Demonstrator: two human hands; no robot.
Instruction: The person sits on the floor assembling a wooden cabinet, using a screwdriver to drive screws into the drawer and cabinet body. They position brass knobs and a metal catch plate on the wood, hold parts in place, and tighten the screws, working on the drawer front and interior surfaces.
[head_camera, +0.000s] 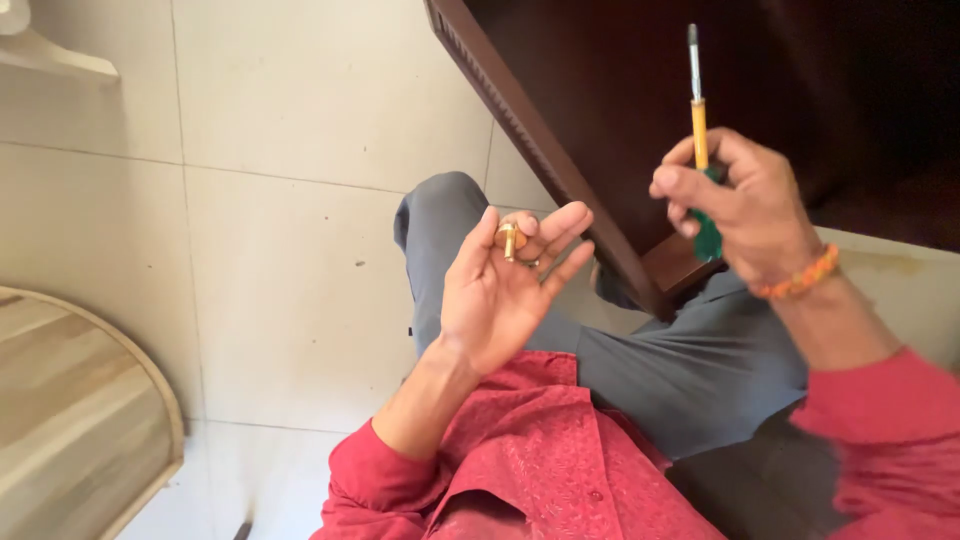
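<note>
My left hand (498, 285) is palm up, fingers half-curled, with a small brass screw (509, 240) pinched at the fingertips, at 12 o'clock off the palm. It looks light, rigid and slick, so it could roll away; best held by the head. My right hand (745, 215) is wrapped around the green handle of the screwdriver (699, 130), shaft pointing to 12. It's stiff, and the grip is secure. The dark wood panel (560, 165) sits between my hands.

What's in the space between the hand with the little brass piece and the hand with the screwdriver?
In the head view, the dark wooden frame edge runs between the left hand and the right hand, with the grey trousers below. Nothing else.
</note>
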